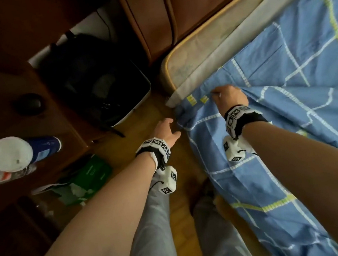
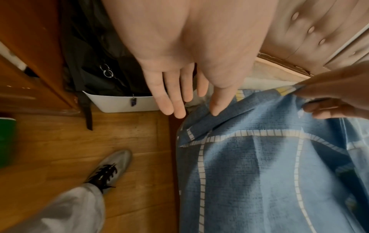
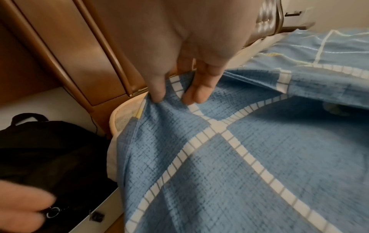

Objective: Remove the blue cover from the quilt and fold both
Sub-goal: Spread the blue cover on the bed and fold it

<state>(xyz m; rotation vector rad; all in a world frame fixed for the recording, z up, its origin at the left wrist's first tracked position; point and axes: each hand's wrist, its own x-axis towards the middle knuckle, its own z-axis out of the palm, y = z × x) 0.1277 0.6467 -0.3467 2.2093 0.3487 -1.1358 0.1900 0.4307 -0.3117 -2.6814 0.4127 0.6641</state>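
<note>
right hand (image 3: 179, 63) pinches blue cover (image 3: 219, 157) corner | left hand (image 2: 179, 75) open (just beside)

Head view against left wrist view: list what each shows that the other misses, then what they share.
Only the head view shows the desk with a computer mouse and a white-capped bottle, and both forearms with marker wristbands.

Only the left wrist view shows a grey shoe on the wooden floor and the left hand's straight fingers from the palm side.

Both show the blue cover, the right hand pinching its edge, the left hand reaching toward it, and the black bag in the white bin.
</note>
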